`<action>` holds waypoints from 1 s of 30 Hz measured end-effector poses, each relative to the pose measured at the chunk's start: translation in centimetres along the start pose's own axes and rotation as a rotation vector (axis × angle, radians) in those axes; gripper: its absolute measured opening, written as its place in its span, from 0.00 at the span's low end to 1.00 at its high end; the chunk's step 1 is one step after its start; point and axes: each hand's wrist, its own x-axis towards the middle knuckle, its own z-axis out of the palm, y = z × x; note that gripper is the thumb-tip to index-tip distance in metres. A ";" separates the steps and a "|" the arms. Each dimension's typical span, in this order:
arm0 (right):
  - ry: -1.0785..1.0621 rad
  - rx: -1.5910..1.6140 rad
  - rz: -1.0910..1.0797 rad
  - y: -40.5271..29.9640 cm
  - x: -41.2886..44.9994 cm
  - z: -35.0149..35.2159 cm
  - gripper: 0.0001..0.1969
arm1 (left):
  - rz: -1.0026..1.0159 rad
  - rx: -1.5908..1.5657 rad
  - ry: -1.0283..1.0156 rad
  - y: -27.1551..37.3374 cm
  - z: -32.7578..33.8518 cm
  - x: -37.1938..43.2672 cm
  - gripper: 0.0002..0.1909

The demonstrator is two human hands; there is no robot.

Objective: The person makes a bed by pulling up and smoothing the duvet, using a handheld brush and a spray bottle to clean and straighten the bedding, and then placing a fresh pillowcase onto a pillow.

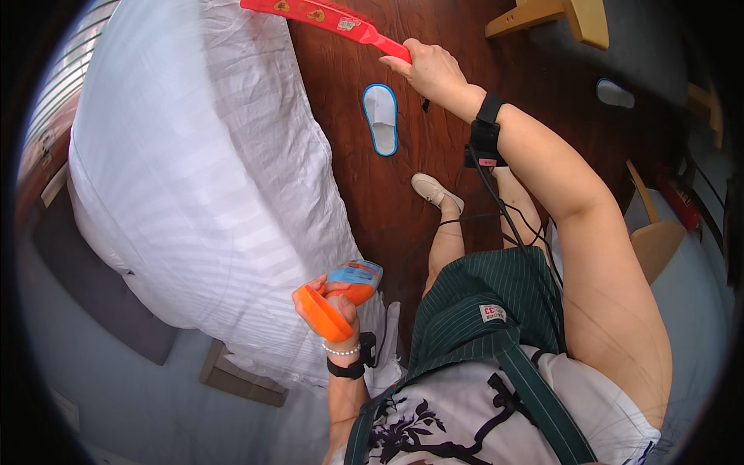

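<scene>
My right hand [433, 68] is stretched out ahead, wrapped around the handle of a red plastic bed brush [325, 17]. The brush carries gold heart-shaped prints and a small white sticker, and its far end runs out of the picture at the top. Beneath the brush lies a white striped bed sheet [192, 168], creased along the bed's right side. Closer to my body, my left hand [325, 302] grips an orange plastic handheld item [357, 285] with a blue printed label and an orange loop-shaped part. Its exact kind is unclear. It is held above the bed's near edge.
A white slipper with blue trim [381, 119] lies on the dark wood floor [354, 64], and another slipper [615, 94] lies farther right. Wooden furniture legs [584, 23] stand at the top right. Black cables [494, 195] hang from my right wrist. A grey padded headboard [104, 290] is at left.
</scene>
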 end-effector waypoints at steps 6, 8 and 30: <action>-0.197 0.347 0.241 2.3 -2.3 0.5 0.24 | 0.015 -0.004 0.013 0.9 1.4 0.6 0.22; -0.374 0.412 0.468 2.7 -2.7 -1.4 0.23 | 0.004 -0.057 0.014 1.3 2.2 0.9 0.23; -0.636 0.963 1.052 -2.3 -12.5 -12.0 0.19 | 0.360 -0.344 -0.888 11.5 11.7 1.7 0.11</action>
